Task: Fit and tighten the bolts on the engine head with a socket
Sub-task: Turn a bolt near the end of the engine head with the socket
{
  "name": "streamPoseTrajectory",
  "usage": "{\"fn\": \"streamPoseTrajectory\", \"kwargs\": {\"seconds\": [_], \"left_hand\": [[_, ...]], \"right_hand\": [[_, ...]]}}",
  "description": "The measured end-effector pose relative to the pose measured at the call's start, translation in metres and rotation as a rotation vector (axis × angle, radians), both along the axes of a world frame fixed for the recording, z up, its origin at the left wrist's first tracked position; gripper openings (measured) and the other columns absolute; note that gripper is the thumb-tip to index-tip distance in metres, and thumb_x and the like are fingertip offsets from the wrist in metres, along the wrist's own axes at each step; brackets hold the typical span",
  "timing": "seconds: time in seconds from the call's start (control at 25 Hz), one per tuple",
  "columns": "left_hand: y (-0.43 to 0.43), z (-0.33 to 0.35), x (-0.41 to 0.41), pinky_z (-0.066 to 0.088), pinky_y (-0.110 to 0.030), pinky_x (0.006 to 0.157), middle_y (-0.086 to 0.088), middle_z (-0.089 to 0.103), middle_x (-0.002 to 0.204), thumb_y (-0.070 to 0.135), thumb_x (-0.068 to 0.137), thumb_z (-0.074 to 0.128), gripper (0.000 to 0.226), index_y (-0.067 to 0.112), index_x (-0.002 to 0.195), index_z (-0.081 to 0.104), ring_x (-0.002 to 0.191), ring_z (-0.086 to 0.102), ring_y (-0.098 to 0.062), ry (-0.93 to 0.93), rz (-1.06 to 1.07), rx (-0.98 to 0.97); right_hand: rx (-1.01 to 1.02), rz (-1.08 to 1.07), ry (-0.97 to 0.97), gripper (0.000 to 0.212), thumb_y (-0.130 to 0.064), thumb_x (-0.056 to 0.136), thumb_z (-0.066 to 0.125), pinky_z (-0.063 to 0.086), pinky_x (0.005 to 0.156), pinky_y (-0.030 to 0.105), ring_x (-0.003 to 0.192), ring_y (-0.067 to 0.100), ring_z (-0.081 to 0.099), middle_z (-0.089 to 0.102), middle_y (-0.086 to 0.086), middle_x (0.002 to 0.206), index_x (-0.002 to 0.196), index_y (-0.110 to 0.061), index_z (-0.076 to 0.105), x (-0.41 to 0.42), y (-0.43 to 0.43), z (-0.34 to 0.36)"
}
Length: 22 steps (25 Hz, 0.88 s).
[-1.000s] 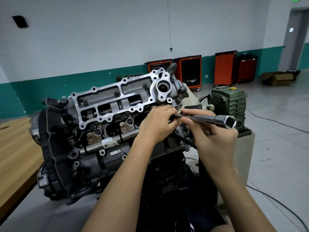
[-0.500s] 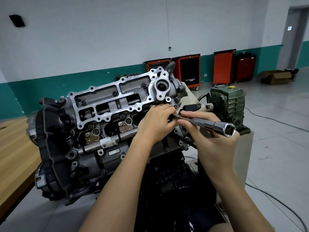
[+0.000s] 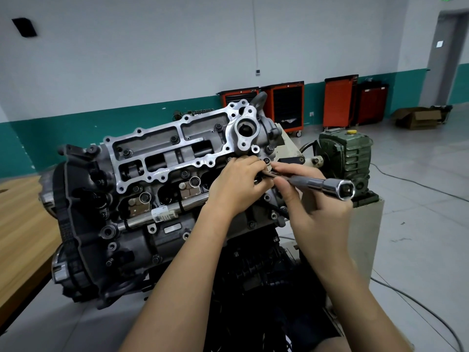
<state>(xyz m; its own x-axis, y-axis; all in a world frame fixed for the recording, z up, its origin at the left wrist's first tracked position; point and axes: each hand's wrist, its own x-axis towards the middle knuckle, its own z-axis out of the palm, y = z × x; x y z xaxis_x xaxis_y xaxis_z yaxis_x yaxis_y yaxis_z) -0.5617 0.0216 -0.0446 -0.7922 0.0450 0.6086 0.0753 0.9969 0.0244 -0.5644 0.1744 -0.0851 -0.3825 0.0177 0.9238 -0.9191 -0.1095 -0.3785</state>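
The engine head (image 3: 162,158), silver frame over dark castings, lies tilted on a stand in front of me, with several bolts seated along its frame. My left hand (image 3: 237,185) rests at the head's right end, fingers curled around a small metal part that is mostly hidden under them. My right hand (image 3: 312,199) grips the shaft of a chrome socket wrench (image 3: 327,188). Its open socket end points right, toward me, and its thin end meets my left fingertips.
A green gearbox (image 3: 347,153) on a white pedestal stands right of the engine. A wooden bench (image 3: 22,224) runs along the left. Red tool cabinets (image 3: 340,100) line the far wall. A cardboard box (image 3: 418,118) and cables lie on the floor to the right.
Both hands stay at the head's right end. The wrench has tilted so its socket end sits a little lower. The camera view shifted slightly.
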Motion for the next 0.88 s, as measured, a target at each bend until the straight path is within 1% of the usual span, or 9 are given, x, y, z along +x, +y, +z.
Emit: {"fn": "streamPoseTrajectory", "kwargs": {"seconds": [0.12,0.2,0.28,0.36,0.48,0.56,0.64,0.72,0.88], "left_hand": [[-0.0002,-0.0001,-0.0002,0.034,-0.028,0.089,0.003,0.063,0.105,0.031,0.087,0.050,0.027,0.014,0.103,0.065,0.101,0.053,-0.018,-0.002,0.013,-0.009],[-0.0001,0.0001,-0.0004,0.033,-0.028,0.086,0.002,0.063,0.100,0.030,0.088,0.052,0.023,0.013,0.098,0.064,0.097,0.053,-0.019,0.007,0.010,-0.005],[0.0003,0.0001,-0.0002,0.031,-0.026,0.081,0.001,0.062,0.097,0.029,0.087,0.053,0.019,0.013,0.091,0.061,0.094,0.053,-0.020,0.016,0.002,-0.008],[-0.0002,-0.0006,-0.0002,0.029,-0.025,0.080,0.001,0.062,0.098,0.029,0.086,0.054,0.018,0.013,0.092,0.061,0.095,0.052,-0.020,0.017,0.003,-0.016],[-0.0007,-0.0004,-0.0011,0.032,-0.027,0.088,0.003,0.063,0.104,0.031,0.087,0.052,0.024,0.014,0.100,0.064,0.100,0.053,-0.017,0.007,0.012,-0.023],[-0.0004,-0.0006,-0.0013,0.034,-0.028,0.089,0.004,0.063,0.104,0.031,0.088,0.052,0.025,0.015,0.102,0.064,0.101,0.053,-0.017,0.004,0.015,-0.019],[0.0002,-0.0011,-0.0013,0.033,-0.026,0.085,0.003,0.063,0.101,0.031,0.088,0.052,0.023,0.014,0.099,0.063,0.097,0.052,-0.018,0.015,0.014,-0.011],[-0.0004,-0.0014,-0.0013,0.031,-0.025,0.083,0.003,0.062,0.099,0.030,0.087,0.052,0.021,0.014,0.095,0.062,0.096,0.052,-0.018,0.019,0.008,-0.010],[-0.0005,-0.0013,-0.0016,0.032,-0.026,0.089,0.004,0.063,0.107,0.031,0.088,0.051,0.024,0.015,0.101,0.064,0.101,0.052,-0.016,0.013,0.018,-0.024]], "right_hand": [[0.021,-0.042,0.073,0.015,-0.004,0.088,0.065,0.056,0.077,0.038,0.091,0.017,0.070,0.072,0.007,0.100,0.099,0.004,0.071,-0.0032,0.0015,0.0013],[-0.034,-0.055,0.051,0.016,-0.009,0.083,0.072,0.057,0.074,0.034,0.086,0.014,0.071,0.073,0.005,0.095,0.095,0.002,0.073,-0.0063,0.0038,0.0056],[-0.082,-0.030,0.005,0.019,-0.014,0.081,0.075,0.057,0.076,0.030,0.086,0.009,0.070,0.073,0.000,0.093,0.094,0.000,0.074,-0.0059,0.0049,0.0050],[-0.051,0.004,-0.014,0.020,-0.017,0.086,0.071,0.055,0.081,0.027,0.093,0.007,0.068,0.071,-0.003,0.098,0.099,-0.001,0.072,-0.0032,0.0050,0.0017],[0.038,0.001,0.049,0.019,-0.008,0.093,0.059,0.054,0.086,0.031,0.101,0.012,0.066,0.069,0.002,0.109,0.108,0.001,0.068,-0.0035,0.0037,-0.0034],[0.024,-0.007,0.070,0.017,-0.005,0.090,0.061,0.055,0.082,0.036,0.097,0.013,0.068,0.070,0.004,0.105,0.103,0.003,0.069,-0.0065,0.0040,-0.0003],[-0.033,-0.028,0.057,0.016,-0.009,0.086,0.068,0.057,0.079,0.033,0.092,0.011,0.069,0.072,0.004,0.099,0.096,0.003,0.072,-0.0078,0.0038,0.0031],[-0.065,-0.003,0.005,0.018,-0.013,0.085,0.071,0.056,0.079,0.031,0.091,0.011,0.069,0.072,0.003,0.096,0.096,0.001,0.072,-0.0056,0.0034,0.0034],[0.032,-0.013,0.040,0.021,-0.010,0.092,0.058,0.053,0.089,0.027,0.102,0.010,0.066,0.070,0.004,0.107,0.106,0.003,0.068,-0.0024,0.0015,-0.0012]]}}
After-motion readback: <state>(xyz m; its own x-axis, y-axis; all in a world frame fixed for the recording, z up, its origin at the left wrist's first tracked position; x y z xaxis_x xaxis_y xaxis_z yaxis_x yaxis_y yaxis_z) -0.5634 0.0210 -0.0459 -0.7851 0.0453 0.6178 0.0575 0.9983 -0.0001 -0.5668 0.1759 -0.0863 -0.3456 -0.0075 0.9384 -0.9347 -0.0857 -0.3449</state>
